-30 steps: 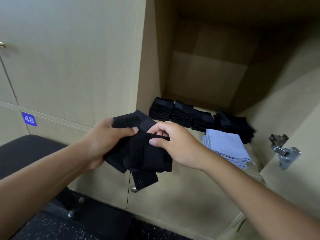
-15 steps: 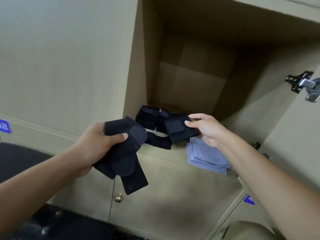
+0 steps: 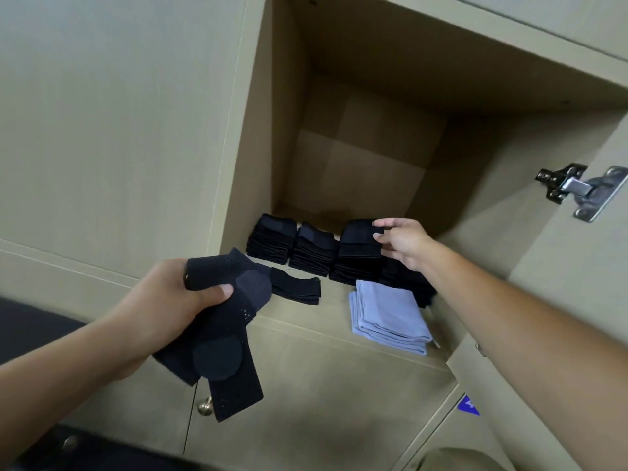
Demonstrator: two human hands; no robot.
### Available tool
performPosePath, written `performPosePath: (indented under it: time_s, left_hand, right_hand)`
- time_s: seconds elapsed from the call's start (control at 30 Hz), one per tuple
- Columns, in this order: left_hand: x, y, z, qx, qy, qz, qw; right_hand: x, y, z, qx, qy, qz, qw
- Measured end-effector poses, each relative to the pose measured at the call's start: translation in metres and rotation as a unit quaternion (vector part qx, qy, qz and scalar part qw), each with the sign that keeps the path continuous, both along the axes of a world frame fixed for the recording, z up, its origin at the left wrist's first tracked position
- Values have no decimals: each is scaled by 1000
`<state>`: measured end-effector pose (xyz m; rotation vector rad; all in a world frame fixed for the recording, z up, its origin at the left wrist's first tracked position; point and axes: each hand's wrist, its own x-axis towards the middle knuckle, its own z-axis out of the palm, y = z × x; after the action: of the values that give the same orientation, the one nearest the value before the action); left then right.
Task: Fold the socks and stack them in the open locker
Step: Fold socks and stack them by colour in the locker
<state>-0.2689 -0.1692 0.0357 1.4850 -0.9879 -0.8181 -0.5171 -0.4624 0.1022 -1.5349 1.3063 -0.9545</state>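
My left hand (image 3: 170, 307) grips a bunch of unfolded black socks (image 3: 221, 338) in front of the locker's lower edge; their ends hang down past my wrist. My right hand (image 3: 401, 244) reaches into the open locker (image 3: 356, 164) and pinches a folded black sock (image 3: 360, 237) that sits on top of the third black stack (image 3: 353, 270). Two more stacks of folded black socks (image 3: 272, 243) (image 3: 312, 249) stand to its left. One loose black sock (image 3: 295, 288) lies flat on the locker floor by my left hand.
A pile of folded light-blue socks (image 3: 387, 317) lies at the locker's front right. The open door's metal hinge (image 3: 577, 190) juts out at the right. A brass knob (image 3: 205, 406) marks the shut door below. A dark seat (image 3: 30, 331) lies at lower left.
My right hand took one folded black sock from the bunch, carried it into the locker and set it on the third stack. My left hand kept its grip on the remaining socks.
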Motion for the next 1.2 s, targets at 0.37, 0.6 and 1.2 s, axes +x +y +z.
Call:
performPosePath:
  time_s: [0.37, 0.6, 1.2]
  left_hand:
    - [-3, -7, 0, 9, 11, -21, 1000]
    - [-2, -11, -4, 22, 3, -19, 1000]
    - [4, -7, -4, 5, 4, -12, 1000]
  right_hand:
    - [12, -24, -5, 13, 74, -10, 997]
    - [13, -33, -10, 20, 125, -7, 992]
    - [20, -36, -9, -86, 343, 24, 935]
